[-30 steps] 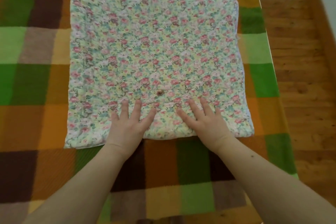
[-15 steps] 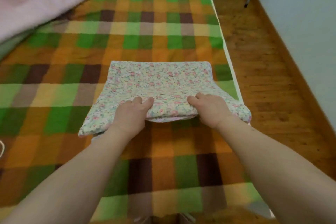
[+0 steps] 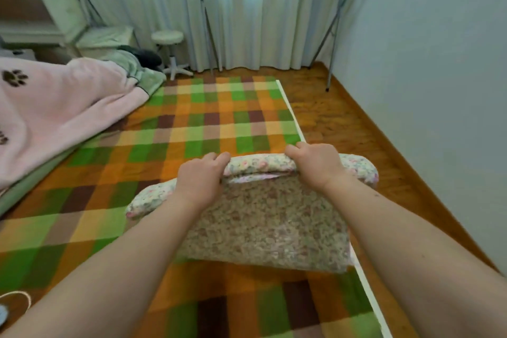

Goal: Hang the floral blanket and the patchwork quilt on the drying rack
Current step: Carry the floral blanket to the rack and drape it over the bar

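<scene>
Green-and-orange patchwork quilt (image 3: pixel 208 118) lies spread as left hand (image 3: pixel 200 181) and right hand (image 3: pixel 315 164) grip the folded floral blanket (image 3: pixel 263 222) above it, both apparently yet to reach the drying rack (image 3: pixel 204 16).

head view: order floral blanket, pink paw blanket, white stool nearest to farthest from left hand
1. floral blanket, held in the left hand, centre
2. pink paw blanket, off to the left
3. white stool, far back by the curtains
</scene>
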`<state>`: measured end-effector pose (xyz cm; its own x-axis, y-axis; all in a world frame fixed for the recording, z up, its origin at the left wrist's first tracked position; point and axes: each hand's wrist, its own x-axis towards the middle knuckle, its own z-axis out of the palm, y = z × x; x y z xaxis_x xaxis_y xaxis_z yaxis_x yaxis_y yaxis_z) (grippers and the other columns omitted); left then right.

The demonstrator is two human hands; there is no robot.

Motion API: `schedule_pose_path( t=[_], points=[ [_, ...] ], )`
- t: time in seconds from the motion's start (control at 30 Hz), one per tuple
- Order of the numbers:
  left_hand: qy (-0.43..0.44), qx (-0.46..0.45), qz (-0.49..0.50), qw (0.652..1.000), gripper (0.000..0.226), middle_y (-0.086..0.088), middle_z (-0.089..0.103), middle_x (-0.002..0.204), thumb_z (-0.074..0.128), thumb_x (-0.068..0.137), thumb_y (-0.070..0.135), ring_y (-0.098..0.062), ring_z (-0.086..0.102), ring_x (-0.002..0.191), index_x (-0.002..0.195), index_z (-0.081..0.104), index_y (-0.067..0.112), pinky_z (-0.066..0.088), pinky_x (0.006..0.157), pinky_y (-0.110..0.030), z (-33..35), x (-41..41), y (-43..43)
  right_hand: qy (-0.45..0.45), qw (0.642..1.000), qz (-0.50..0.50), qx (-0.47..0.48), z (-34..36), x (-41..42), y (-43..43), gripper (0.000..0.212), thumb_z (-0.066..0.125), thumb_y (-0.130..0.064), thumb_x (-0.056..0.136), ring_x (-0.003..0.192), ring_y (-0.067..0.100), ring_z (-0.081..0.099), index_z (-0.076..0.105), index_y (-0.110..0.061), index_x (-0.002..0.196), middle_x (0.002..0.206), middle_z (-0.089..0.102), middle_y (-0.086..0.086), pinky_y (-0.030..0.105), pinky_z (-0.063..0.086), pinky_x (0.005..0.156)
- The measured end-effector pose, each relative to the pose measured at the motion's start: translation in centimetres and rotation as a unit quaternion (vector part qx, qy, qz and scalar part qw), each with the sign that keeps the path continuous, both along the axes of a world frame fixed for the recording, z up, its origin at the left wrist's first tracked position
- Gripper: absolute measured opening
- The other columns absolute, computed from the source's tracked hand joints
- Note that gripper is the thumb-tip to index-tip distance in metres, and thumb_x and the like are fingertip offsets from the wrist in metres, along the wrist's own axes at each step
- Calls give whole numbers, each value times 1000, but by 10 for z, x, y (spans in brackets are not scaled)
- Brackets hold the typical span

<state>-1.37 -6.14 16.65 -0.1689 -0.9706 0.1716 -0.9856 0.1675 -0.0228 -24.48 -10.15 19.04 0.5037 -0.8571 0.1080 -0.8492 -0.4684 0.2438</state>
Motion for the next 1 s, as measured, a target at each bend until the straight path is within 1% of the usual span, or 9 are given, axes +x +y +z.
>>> schedule_pose_path(
  t=[0.1,0.2,0.33,0.43,0.57,0.7,0.87,0.93,1.0],
  points=[
    [-10,-15,-23,1000,41,-7,61,97,55,73,11,-34,61,77,113,50,20,32,47,-31,27,-14,-3,0,1000,-17,-19,27,-15,9,32,55,-2,73,76,32,63,51,-16,102,90,62,7,31,33,48],
    [-4,-32,-61,998,40,-8,61,98,55,73,11,-34,60,74,112,50,18,25,45,-29,49,-31,-4,0,999,-39,-38,52,-35,24,31,54,-2,75,77,32,63,53,-17,102,91,63,7,28,30,47],
    [8,-60,-107,992,36,-8,58,92,54,74,7,-34,59,72,109,48,16,29,46,-30,66,-59,-5,0,995,-80,-54,73,-64,42,28,54,2,73,72,31,60,52,-15,96,86,61,7,27,19,43],
    [-6,-85,-137,987,37,-6,57,91,55,74,7,-32,59,73,109,47,18,31,46,-31,79,-85,-5,0,992,-109,-71,83,-90,55,29,54,4,72,71,31,59,50,-13,94,85,59,8,26,19,43],
    [-7,-120,-164,979,42,-4,61,99,55,75,10,-29,61,79,114,48,23,33,50,-29,98,-120,-9,-8,986,-129,-103,98,-126,62,30,54,3,70,75,33,61,51,-11,96,88,60,10,28,26,46],
    [-5,-139,-178,974,38,-3,63,98,53,78,11,-29,62,81,113,50,24,32,49,-28,119,-165,-15,-27,981,-150,-119,113,-172,62,31,56,-2,73,83,32,61,52,-14,102,95,62,8,30,35,54],
    [-6,-142,-185,972,33,-4,63,99,53,79,13,-29,62,82,110,51,24,34,49,-29,134,-240,-15,-30,978,-169,-119,126,-245,70,35,60,-6,73,88,30,61,51,-16,106,101,63,6,30,34,56],
    [-9,-140,-182,973,33,-3,63,102,52,79,12,-29,62,82,109,50,25,30,47,-28,135,-275,-14,-27,978,-173,-115,129,-279,74,37,61,-8,72,90,30,61,52,-16,107,103,63,6,30,33,57],
    [-11,-138,-178,974,34,-2,62,103,52,78,11,-28,62,81,109,49,25,23,44,-27,135,-309,-12,-18,978,-178,-110,132,-311,79,39,61,-8,73,91,30,62,51,-17,110,105,62,6,30,36,58]
  ],
)
